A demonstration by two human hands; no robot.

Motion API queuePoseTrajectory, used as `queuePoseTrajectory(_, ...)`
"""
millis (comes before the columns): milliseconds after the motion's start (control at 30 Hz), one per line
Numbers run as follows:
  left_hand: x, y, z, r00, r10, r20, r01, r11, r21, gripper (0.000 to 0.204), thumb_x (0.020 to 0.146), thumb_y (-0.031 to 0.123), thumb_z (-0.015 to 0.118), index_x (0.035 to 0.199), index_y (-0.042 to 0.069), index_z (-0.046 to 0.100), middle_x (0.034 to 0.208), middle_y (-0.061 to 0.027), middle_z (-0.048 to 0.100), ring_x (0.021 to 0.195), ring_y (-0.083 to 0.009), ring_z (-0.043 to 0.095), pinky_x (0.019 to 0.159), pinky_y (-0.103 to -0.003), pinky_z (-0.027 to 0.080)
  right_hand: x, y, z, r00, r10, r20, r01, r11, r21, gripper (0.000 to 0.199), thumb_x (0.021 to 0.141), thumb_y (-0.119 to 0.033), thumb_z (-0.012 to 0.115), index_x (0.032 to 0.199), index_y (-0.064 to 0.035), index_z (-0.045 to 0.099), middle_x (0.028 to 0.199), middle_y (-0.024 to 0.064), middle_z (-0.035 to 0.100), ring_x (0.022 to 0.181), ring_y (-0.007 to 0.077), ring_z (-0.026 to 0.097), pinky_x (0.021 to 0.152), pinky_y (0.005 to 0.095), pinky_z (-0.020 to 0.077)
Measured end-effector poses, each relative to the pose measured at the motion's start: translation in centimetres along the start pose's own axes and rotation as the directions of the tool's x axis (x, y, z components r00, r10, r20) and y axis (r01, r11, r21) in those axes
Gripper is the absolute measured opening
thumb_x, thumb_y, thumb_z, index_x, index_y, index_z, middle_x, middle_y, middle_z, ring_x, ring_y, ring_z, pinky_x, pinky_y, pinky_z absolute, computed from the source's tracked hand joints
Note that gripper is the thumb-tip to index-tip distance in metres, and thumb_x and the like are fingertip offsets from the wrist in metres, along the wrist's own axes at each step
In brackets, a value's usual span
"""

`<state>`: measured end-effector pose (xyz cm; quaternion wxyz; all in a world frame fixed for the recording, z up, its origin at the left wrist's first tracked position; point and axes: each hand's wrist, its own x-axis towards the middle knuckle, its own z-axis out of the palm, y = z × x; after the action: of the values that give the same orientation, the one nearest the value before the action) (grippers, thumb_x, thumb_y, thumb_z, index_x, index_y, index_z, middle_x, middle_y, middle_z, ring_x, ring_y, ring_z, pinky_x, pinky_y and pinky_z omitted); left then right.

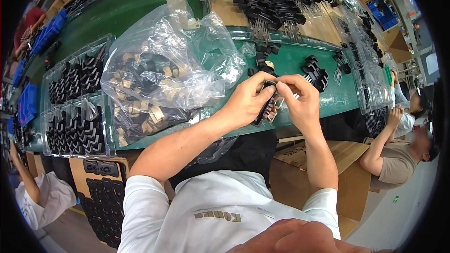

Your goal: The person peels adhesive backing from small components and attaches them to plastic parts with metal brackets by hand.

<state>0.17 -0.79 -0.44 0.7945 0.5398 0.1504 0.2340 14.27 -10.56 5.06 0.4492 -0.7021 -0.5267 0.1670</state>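
Over the near edge of the green table, my left hand [247,99] is closed round a black plastic part [258,118] with a slotted, metallic-looking inner side. My right hand [301,103] is closed too, its thumb and fingertips pinching the upper end of that part. What exactly lies between the fingertips is hidden. Just beyond my hands lie a few small black pieces [264,64]. Left of my left hand, a clear plastic bag [161,72] holds many small tan and black pieces. A stack of curved black parts [315,72] rests to the right.
Clear trays of black parts [75,131] stand at the left. Many black parts with metal prongs [269,0] lie on cardboard at the back. An open cardboard box [344,159] is below the table at right. Co-workers sit at both sides, one in a brown shirt [401,164].
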Motion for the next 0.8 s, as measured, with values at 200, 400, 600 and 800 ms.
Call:
queuePoseTrajectory(200, -0.2, 0.8, 0.0, 0.999, -0.046, 0.0, 0.046, 0.999, -0.012, 0.026, 0.108, 0.018, 0.057, 0.128, 0.004, 0.053, 0.091, -0.0117, 0.065, 0.064, -0.0175, 0.067, 0.058, -0.027, 0.057, -0.7, 0.6, -0.1, 0.985, 0.174, 0.019, -0.173, 0.95, 0.259, 0.009, 0.093, -0.002, 0.068, 0.1, 0.0035, 0.071, 0.085, 0.0074, 0.07, 0.072, 0.0126, 0.066, 0.067, 0.0243, 0.0512)
queuePoseTrajectory(400, -0.1, 1.0, -0.1, 0.994, -0.105, 0.031, 0.105, 0.994, 0.002, 0.028, 0.105, 0.01, 0.054, 0.132, 0.003, 0.053, 0.095, -0.0135, 0.066, 0.066, -0.0172, 0.067, 0.06, -0.027, 0.056, -0.8, 0.3, 0.0, 0.986, 0.162, 0.036, -0.166, 0.968, 0.187, 0.009, 0.093, -0.003, 0.069, 0.099, 0.0032, 0.071, 0.083, 0.007, 0.07, 0.072, 0.0114, 0.064, 0.066, 0.0235, 0.0503)
queuePoseTrajectory(600, 0.0, -0.3, 0.0, 1.0, -0.013, 0.028, 0.012, 0.999, 0.042, 0.038, 0.099, 0.0, 0.049, 0.136, 0.004, 0.053, 0.093, -0.0119, 0.068, 0.071, -0.015, 0.066, 0.064, -0.026, 0.054, 0.1, -0.2, -0.9, 0.967, 0.248, 0.06, -0.252, 0.963, 0.091, 0.008, 0.091, -0.004, 0.071, 0.096, 0.0015, 0.071, 0.081, 0.0063, 0.07, 0.069, 0.0128, 0.061, 0.066, 0.0251, 0.0497)
queuePoseTrajectory(800, -0.1, -0.4, -0.3, 0.999, 0.009, 0.053, -0.019, 0.978, 0.209, 0.046, 0.094, -0.006, 0.047, 0.139, 0.002, 0.054, 0.091, -0.0082, 0.069, 0.076, -0.0116, 0.064, 0.067, -0.024, 0.051, 1.8, -1.2, -2.1, 0.981, -0.026, 0.195, 0.097, 0.927, -0.363, 0.01, 0.084, -0.008, 0.072, 0.091, -0.0006, 0.072, 0.076, 0.0063, 0.068, 0.065, 0.0196, 0.06, 0.062, 0.0305, 0.0487)
